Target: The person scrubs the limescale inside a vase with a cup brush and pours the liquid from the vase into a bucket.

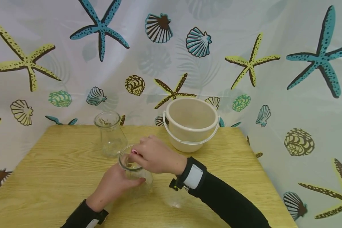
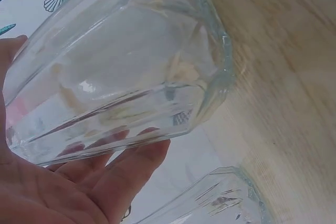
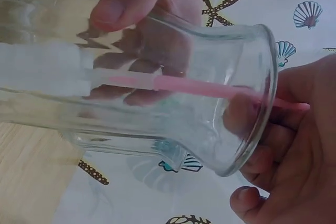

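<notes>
Between the hands, the glass vase [image 2: 126, 61] looks rigid, breakable, probably slick; the left hand [image 1: 115, 180] curls round its body, a sound hold, while the right hand [image 1: 156, 155] grips the pink-handled cleaning brush [image 3: 194, 85] inside.

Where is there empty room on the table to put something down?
The table is bare left of the left hand and rear glass vase, and between the cream bucket and right sleeve. It's crowded mid-table around the held glass vase and right hand.

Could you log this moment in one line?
left hand: holds glass jar | right hand: holds pink-handled tool, head inside jar | second jar, bucket: farther back
</notes>
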A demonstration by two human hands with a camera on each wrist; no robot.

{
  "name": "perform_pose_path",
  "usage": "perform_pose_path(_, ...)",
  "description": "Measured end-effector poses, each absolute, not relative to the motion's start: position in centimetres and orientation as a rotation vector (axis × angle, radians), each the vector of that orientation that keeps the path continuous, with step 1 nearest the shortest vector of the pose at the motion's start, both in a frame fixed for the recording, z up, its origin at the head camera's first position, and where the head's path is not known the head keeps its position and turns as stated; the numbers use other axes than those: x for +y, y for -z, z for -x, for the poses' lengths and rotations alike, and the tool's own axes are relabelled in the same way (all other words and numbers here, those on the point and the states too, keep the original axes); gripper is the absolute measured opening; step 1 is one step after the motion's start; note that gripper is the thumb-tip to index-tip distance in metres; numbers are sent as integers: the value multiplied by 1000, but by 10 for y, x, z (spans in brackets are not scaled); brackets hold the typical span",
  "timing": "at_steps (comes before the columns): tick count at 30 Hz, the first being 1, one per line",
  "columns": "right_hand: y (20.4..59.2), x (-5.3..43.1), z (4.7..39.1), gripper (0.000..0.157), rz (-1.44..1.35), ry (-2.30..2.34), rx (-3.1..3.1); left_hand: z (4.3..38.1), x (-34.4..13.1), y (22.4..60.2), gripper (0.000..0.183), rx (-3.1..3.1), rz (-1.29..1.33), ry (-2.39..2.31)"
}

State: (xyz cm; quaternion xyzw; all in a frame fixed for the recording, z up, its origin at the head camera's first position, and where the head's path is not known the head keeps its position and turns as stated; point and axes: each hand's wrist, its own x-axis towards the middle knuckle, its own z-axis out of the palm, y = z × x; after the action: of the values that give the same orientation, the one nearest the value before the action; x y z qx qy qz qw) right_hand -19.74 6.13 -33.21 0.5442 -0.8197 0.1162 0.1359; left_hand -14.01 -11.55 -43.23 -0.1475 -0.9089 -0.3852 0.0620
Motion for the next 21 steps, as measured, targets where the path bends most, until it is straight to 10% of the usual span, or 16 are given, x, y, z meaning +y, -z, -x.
perform_pose_path(21, 332, 45, 197, 26, -1660, -492, -2434, 141, -115, 434, 87, -2762, 481, 1017)
